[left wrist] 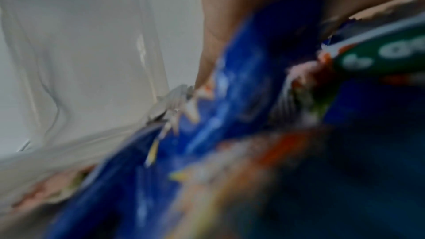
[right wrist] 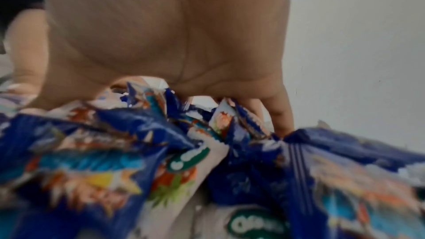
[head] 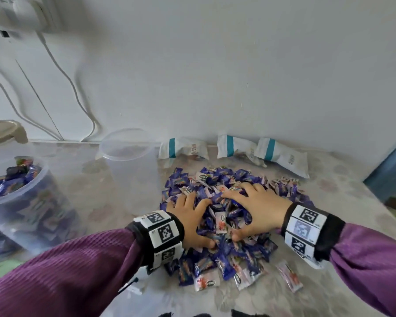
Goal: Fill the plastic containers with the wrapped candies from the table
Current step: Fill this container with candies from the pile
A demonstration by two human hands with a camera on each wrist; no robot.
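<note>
A heap of wrapped candies in blue and white wrappers lies on the table. My left hand rests on the heap's left side with spread fingers whose tips sink among the wrappers. My right hand lies on the heap's right side, fingers fanned out, thumb pointing inward. An empty clear plastic container stands just left of the heap. The left wrist view is blurred, showing fingers, candies and the container. In the right wrist view the palm arches over candies.
A second clear container heaped with candies stands at the far left, a lid behind it. Three white bags with teal stripes lie against the wall. A few stray candies lie near the front edge.
</note>
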